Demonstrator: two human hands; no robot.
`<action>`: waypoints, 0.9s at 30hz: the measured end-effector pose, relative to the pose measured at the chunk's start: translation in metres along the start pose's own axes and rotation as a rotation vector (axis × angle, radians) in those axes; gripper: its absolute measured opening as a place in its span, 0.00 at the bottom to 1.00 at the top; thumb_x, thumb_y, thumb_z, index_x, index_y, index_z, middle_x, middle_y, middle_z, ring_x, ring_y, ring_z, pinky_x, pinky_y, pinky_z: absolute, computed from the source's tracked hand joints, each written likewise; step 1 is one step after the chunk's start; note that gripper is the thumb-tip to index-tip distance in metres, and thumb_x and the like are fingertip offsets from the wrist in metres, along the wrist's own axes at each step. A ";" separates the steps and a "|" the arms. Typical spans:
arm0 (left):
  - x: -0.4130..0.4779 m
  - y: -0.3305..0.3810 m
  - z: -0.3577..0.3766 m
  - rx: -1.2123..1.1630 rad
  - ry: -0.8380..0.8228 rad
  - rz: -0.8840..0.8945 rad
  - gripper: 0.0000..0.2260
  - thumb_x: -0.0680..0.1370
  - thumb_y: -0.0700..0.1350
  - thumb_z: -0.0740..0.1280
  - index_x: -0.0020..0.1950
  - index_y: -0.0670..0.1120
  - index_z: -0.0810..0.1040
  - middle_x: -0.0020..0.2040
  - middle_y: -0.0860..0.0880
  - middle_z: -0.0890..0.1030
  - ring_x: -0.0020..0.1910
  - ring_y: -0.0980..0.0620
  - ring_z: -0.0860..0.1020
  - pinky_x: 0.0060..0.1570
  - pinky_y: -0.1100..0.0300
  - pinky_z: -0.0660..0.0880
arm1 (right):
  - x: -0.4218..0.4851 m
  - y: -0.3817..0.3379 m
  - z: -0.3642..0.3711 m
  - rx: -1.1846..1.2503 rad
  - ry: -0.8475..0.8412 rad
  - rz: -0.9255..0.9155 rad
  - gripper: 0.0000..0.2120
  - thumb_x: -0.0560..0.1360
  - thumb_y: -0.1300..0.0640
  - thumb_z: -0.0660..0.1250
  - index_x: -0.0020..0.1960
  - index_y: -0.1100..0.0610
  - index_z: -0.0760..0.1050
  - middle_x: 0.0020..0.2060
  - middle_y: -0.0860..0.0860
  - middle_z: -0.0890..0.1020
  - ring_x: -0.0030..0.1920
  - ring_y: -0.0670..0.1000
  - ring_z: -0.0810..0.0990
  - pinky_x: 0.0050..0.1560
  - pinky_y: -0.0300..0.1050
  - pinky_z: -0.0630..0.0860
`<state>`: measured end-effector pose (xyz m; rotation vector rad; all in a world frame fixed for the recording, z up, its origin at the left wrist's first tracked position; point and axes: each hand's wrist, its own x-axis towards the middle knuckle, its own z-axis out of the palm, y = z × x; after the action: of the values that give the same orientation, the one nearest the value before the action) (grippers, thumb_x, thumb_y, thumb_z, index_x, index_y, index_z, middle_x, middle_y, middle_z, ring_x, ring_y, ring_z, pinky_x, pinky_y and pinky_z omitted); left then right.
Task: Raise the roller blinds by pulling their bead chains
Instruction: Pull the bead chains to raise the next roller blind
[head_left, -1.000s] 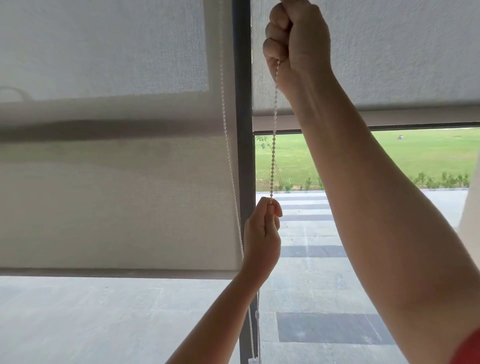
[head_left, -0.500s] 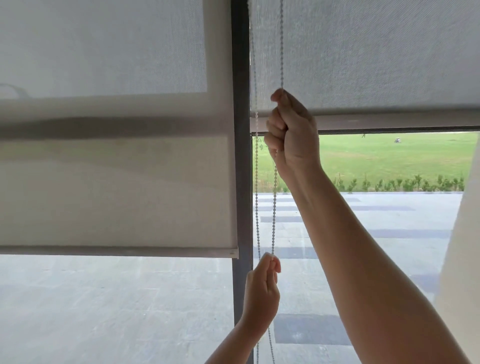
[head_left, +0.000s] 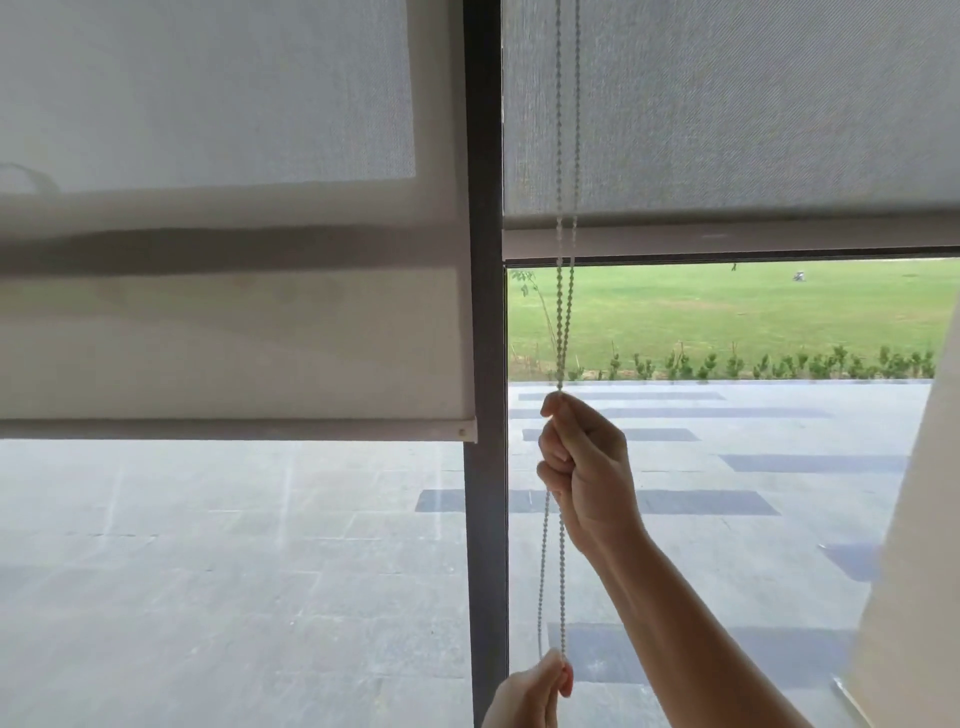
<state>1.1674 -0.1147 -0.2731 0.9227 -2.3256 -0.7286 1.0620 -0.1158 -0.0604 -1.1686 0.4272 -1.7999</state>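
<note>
Pulling hand over hand, the person has both fists on the white bead chain (head_left: 563, 322) that hangs just right of the dark window mullion (head_left: 485, 519). The right hand (head_left: 582, 467) sits midway down the loop, its fingers (head_left: 553, 452) clenched round the strands where they meet at its top knuckle; two strands run out below it. The left hand (head_left: 530, 696), at the bottom edge of view, pinches the chain's lower end, fingers closed on it, though the frame cuts off most of the hand.

Above, the chain's two strands climb in front of the grey woven roller blind on the right (head_left: 727, 104), whose pale bottom bar (head_left: 727, 241) hangs well above the green lawn outside. The pale fabric roller blind on the left (head_left: 208, 338) hangs lower — its bottom bar (head_left: 234, 430) sits about level with the right hand.

To do this stroke well, I judge only one strand should carry the pull; squeezing both together would likely stall the clutch. Keep the draw straight down, close to the mullion, not angled into the room, so the beads feed cleanly. Let the lower hand hold tension while the upper one lets go and reaches high — short, even strokes should keep the bar level.
</note>
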 end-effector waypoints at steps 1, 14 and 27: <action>0.001 -0.002 -0.003 -0.023 -0.085 -0.039 0.18 0.82 0.56 0.47 0.38 0.56 0.71 0.31 0.64 0.76 0.35 0.66 0.72 0.44 0.72 0.65 | -0.001 0.004 -0.002 -0.001 -0.006 0.017 0.13 0.79 0.63 0.59 0.40 0.57 0.78 0.24 0.46 0.60 0.24 0.43 0.54 0.21 0.32 0.52; 0.058 0.128 -0.137 -0.465 0.490 0.172 0.09 0.79 0.33 0.62 0.45 0.43 0.78 0.26 0.53 0.76 0.23 0.57 0.72 0.23 0.64 0.74 | 0.087 -0.074 0.078 -0.198 -0.496 0.194 0.07 0.76 0.59 0.63 0.39 0.57 0.73 0.29 0.49 0.78 0.29 0.48 0.77 0.33 0.40 0.74; 0.087 0.147 -0.161 -0.486 0.765 0.319 0.15 0.83 0.38 0.54 0.42 0.42 0.76 0.26 0.50 0.64 0.24 0.57 0.61 0.26 0.65 0.59 | 0.146 -0.186 0.151 -0.053 -0.078 -0.220 0.15 0.80 0.68 0.51 0.38 0.62 0.69 0.30 0.54 0.72 0.22 0.45 0.68 0.22 0.36 0.63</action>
<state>1.1508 -0.1322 -0.0393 0.4690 -1.4756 -0.6171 1.0779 -0.1141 0.2193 -1.3621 0.3117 -1.9318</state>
